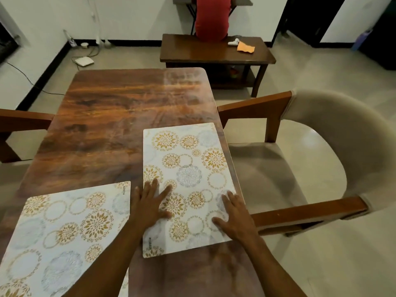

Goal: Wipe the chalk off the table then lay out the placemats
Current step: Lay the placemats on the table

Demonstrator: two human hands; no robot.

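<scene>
1. On the table [111,116], near left, the left mat [62,228] lies flat.
2. Left hand [147,204], fingers spread, presses the right mat's [188,179] left edge; it grips nothing.
3. Right hand [233,215] lies flat near its right edge.
4. Mats look thin, light, slippery: slide under palms.
5. Table's right edge is close, chair [321,146] beyond; bare wood lies ahead.

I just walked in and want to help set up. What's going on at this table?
A person is laying out placemats. Both hands rest flat, fingers spread, on a floral placemat along the right edge of the wooden table, with the left hand near its left side and the right hand near its right. A second matching placemat already lies at the near left. Faint pale streaks show on the wood at the far end.
</scene>
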